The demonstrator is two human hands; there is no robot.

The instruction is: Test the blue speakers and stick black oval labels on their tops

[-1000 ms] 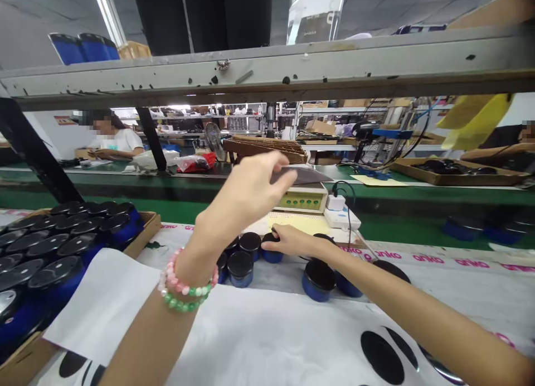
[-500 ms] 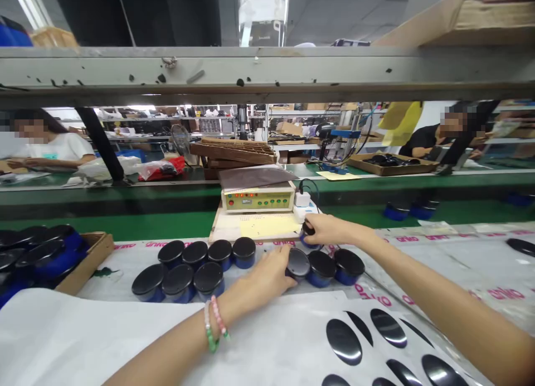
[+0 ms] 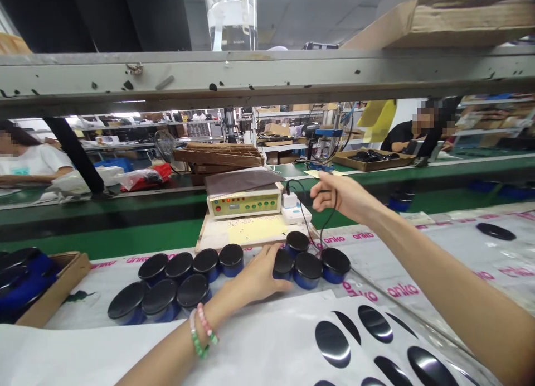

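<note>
My left hand [image 3: 259,278] rests low against the front of a group of blue jars with black lids, its fingertips beside the jar [image 3: 283,264]. It seems to hold nothing. My right hand [image 3: 338,196] is raised over the bench behind the jars, fingers loosely apart and empty. A thin black cable [image 3: 334,207] loops up against those fingers. Directly below that hand stands another jar [image 3: 297,242]. Several flat black oval lids [image 3: 332,344] lie on a white sheet [image 3: 259,324] in front of me.
A beige electronic tester box [image 3: 244,203] and a white power adapter [image 3: 296,213] stand on a yellow-topped board [image 3: 254,230] behind the jars. A cardboard tray [image 3: 54,288] of jars sits at the left. A grey steel shelf beam [image 3: 267,76] crosses above.
My right hand has let go of the jar and lifted back over the bench, and the cable loop now touches it. My left hand has shifted slightly left along the jars.
</note>
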